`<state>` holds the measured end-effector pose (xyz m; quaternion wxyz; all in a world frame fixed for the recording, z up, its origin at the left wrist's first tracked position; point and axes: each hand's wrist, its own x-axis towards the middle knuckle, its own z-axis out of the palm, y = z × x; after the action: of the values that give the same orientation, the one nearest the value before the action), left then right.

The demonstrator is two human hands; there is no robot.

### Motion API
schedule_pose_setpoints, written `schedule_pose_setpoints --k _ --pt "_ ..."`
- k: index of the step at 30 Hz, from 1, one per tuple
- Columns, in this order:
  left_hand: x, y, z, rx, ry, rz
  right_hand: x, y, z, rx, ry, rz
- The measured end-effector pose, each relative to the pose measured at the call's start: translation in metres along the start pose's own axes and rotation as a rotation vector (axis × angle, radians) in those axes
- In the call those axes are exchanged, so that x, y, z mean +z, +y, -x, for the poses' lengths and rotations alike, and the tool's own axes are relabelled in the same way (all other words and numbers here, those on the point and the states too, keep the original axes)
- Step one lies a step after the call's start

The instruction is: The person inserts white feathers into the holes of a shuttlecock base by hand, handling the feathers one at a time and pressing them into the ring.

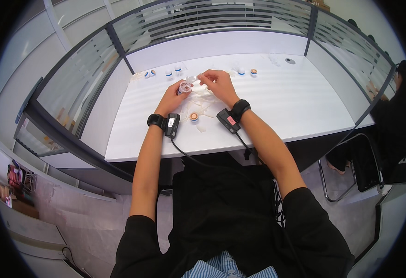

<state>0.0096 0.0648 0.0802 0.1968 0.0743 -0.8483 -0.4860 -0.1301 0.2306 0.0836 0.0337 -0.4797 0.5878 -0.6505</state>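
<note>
striped collar (228, 266), left fingers (174, 88) round jar (185, 86), right fingers (206, 77) pinching film (192, 79)

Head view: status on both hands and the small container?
Left hand gripping small container. Right hand pinching clear film-like piece beside it. Pale scraps on white tabletop nearby.

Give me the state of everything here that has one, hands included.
Left hand: closed on the held jar.
Held jar: tilted; open or sealed, can't tell.
Right hand: thumb and fingers pinched, apparently on film.
Film: clear, crumpled.
Near jar: standing, orange end up.
Strips: loose, scattered.
Wristbands: fastened.
</note>
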Motion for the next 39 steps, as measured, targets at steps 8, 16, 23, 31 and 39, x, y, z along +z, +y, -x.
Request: schedule_pose_setpoints --k 8,16,23,31,39 --pt "-0.003 -0.002 0.001 0.015 -0.014 -0.010 0.001 0.000 0.000 -0.018 -0.001 0.011" --pt "0.000 0.006 0.003 -0.004 -0.010 -0.075 -0.001 0.000 0.000 -0.006 -0.019 0.010" --pt "0.000 0.007 0.002 -0.009 -0.014 -0.056 -0.003 -0.001 0.000 0.015 -0.043 0.026" --pt "-0.002 0.005 0.002 -0.001 -0.032 -0.063 -0.001 -0.002 0.001 0.020 -0.047 0.020" --pt "0.000 0.006 0.003 0.009 -0.013 -0.054 0.000 -0.002 0.001 -0.002 -0.016 -0.013"
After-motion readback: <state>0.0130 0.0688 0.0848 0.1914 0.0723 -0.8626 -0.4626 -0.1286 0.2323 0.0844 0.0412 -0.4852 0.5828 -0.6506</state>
